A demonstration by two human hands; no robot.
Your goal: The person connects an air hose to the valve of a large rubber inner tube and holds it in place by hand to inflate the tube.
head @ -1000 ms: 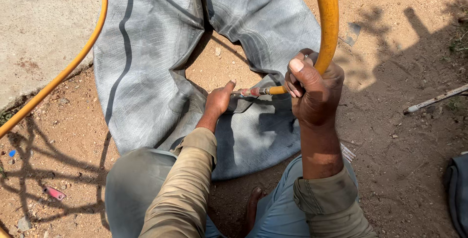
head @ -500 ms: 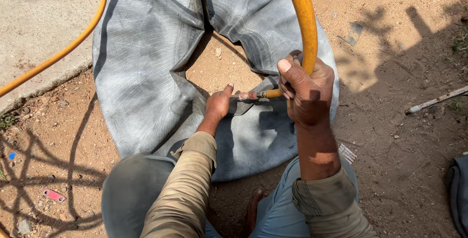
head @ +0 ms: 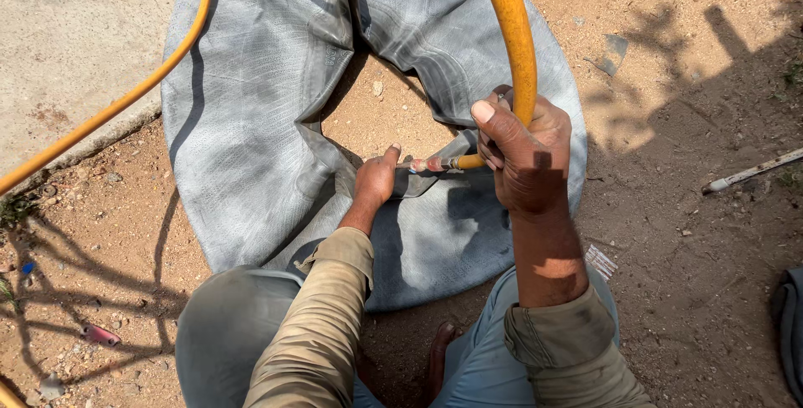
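A large grey rubber inner tube (head: 251, 124) lies flat and deflated on sandy ground in the head view. Its valve stem (head: 408, 165) sticks out at the inner edge, and my left hand (head: 376, 178) pinches it. My right hand (head: 527, 157) is closed around a yellow hose (head: 514, 32) that loops up over the tube. The hose's metal end fitting (head: 443, 163) meets the valve between the two hands.
The yellow hose (head: 125, 99) runs on across a concrete slab (head: 67, 40) at the upper left. A thin pale rod (head: 749, 172) lies on the dirt at the right. A dark bag edge (head: 790, 324) shows at the lower right. My knees are bent below the tube.
The hose loop has swung left over the tube with my right hand. My left hand has stayed pinched on the valve stem.
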